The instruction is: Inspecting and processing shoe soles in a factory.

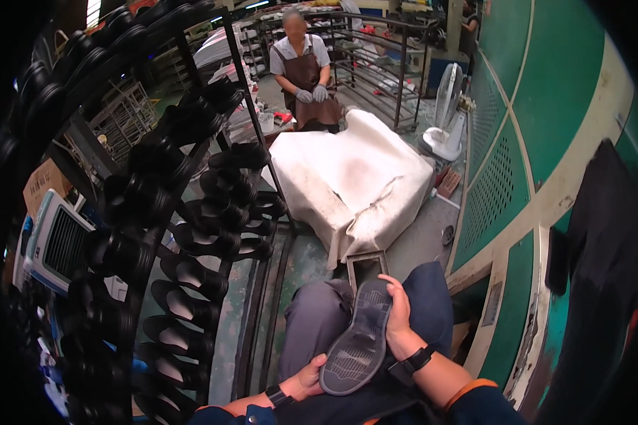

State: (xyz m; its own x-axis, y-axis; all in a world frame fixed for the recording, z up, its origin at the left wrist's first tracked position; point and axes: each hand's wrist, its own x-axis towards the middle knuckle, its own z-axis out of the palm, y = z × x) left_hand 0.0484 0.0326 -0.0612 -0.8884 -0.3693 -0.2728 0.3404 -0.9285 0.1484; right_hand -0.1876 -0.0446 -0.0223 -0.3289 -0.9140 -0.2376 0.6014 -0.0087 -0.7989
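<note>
Currently, dark shoe (354, 354) is held over the lap (312, 322), sole facing the viewer; left grip (307, 379) closed on the side of its broader, lower end, thumb at the rim; right grip (401, 322) wrapped along the right edge toward the narrower end, fingers partly hidden behind; upper faces away, material not seen.
Handling (judged): light enough for one hand; sole probably rubbery, firm with some flex at mid-length; not fragile; ribbed tread should resist slipping, smoother patches less so; best hold: opposed, by the rim at both ends, leaving the sole face free.
Markings: fine pattern on the sole, no writing legible; cardboard box (47, 180) at far left bears dark printed characters; no brand made out on the black shoes (202, 273) at left.
</note>
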